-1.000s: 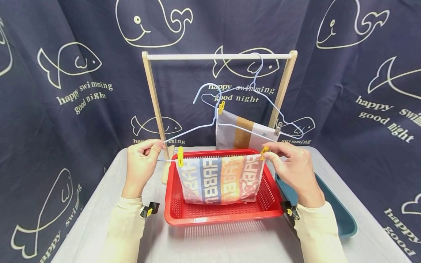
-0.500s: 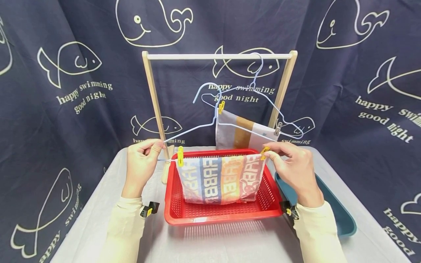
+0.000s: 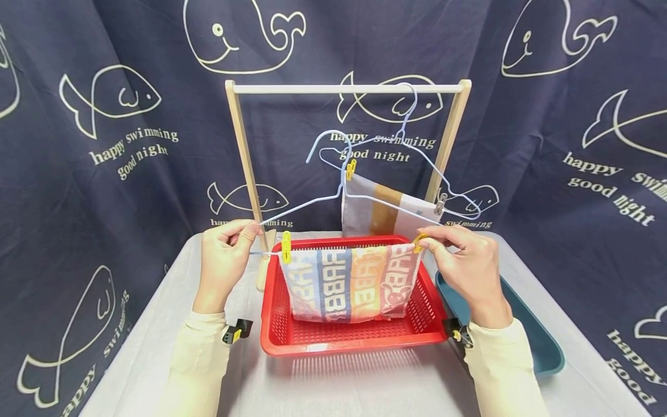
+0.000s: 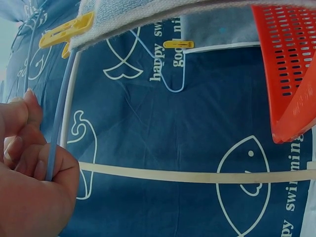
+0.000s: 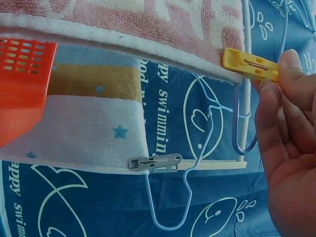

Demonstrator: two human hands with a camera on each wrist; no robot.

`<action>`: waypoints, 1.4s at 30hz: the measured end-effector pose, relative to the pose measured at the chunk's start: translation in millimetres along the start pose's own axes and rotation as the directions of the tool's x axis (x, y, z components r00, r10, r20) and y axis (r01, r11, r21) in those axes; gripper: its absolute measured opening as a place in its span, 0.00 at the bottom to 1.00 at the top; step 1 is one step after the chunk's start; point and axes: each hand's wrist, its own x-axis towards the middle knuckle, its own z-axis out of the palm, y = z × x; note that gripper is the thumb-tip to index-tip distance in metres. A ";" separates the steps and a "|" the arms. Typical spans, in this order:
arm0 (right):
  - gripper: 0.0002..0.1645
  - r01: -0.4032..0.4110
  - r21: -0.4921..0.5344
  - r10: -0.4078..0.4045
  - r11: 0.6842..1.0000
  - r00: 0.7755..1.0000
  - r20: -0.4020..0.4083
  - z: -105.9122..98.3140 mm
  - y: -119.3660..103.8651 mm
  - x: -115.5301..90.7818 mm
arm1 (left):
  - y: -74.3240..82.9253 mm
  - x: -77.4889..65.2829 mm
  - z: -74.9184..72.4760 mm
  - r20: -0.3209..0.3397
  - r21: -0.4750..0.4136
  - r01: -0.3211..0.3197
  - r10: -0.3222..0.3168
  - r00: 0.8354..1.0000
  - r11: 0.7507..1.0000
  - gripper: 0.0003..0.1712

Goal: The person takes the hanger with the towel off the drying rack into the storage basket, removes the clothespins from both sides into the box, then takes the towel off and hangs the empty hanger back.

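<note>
Left hand (image 3: 224, 262) grips front hanger's (image 3: 343, 180) left end; right hand (image 3: 467, 269) pinches yellow clip (image 3: 418, 243) at lettered towel's (image 3: 344, 286) upper right corner. Towel hangs over red basket (image 3: 359, 348), near table's (image 3: 312, 394) far edge. Judgement: steady hanger, seat clip fully before releasing.

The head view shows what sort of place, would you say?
Probably a laundry-drying set-up indoors: a small clothes rack stands before a fish-and-whale-print curtain, and a lettered towel hangs pegged to a wire hanger near a red plastic basket.
</note>
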 end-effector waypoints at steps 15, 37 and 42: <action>0.16 -0.002 0.046 0.006 0.999 0.997 -0.083 1.3 -2.3 0.1 | 1.7 0.2 -1.0 0.001 -0.025 -0.004 0.004 1.000 1.000 0.06; 0.16 -0.009 0.052 0.015 0.999 0.992 -0.125 -2.9 -13.6 4.1 | -3.9 0.3 1.3 0.005 -0.021 -0.020 0.020 1.000 1.000 0.05; 0.16 -0.019 0.045 0.024 0.999 0.993 -0.115 -4.7 -8.8 2.3 | -3.4 0.4 1.3 0.007 -0.011 -0.024 0.024 1.000 1.000 0.05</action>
